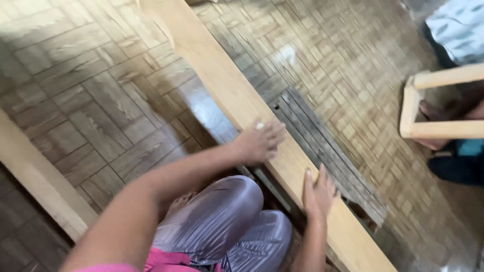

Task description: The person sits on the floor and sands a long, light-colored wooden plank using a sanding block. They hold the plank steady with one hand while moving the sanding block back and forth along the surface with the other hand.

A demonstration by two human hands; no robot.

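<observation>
Parquet floor (91,100), blurred; both hands (259,141) flat on plank (227,85)

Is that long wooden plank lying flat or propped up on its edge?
Flat: the plank shows its broad face upward, with both hands, left and right, resting on top.

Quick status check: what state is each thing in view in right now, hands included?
Left hand: open, palm flat on the plank.
Right hand: open, fingers resting on the plank's near edge.
Long wooden plank: lying diagonally across the floor.
Second plank: lying at left, untouched.
Wooden stool frame: standing at right.
</observation>
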